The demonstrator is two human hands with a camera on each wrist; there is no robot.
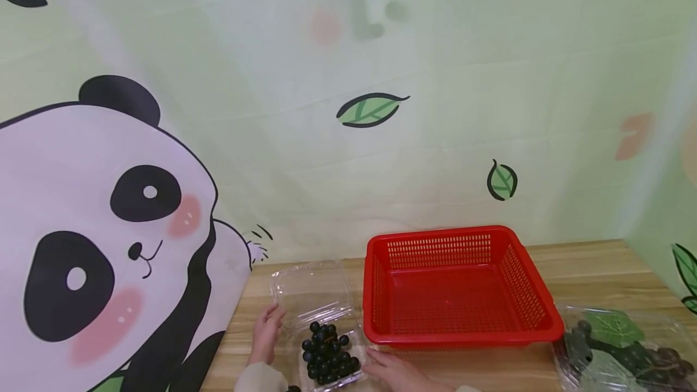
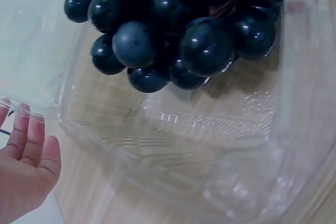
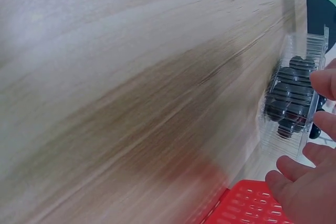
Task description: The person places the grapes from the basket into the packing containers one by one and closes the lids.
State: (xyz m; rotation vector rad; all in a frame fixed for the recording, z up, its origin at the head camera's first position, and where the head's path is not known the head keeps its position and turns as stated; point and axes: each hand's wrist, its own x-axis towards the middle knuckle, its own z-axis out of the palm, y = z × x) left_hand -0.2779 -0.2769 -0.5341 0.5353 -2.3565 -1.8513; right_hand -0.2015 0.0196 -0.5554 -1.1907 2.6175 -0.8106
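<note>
A clear plastic clamshell box lies on the table with its lid spread toward the wall. In its base rests a bunch of dark grapes, seen close up as round glossy grapes in the left wrist view. My left hand is at the lid's left edge, its fingertips touching the rim. On the box's other side, my right hand reaches toward the base with spread fingers. In the right wrist view, that hand holds nothing; whether it touches the box I cannot tell.
Just right of the box stands a red plastic basket with slotted sides and nothing in it. A second clear box with dark grapes and a green leaf sits at the right. Behind the wooden table hangs a panda-printed cloth.
</note>
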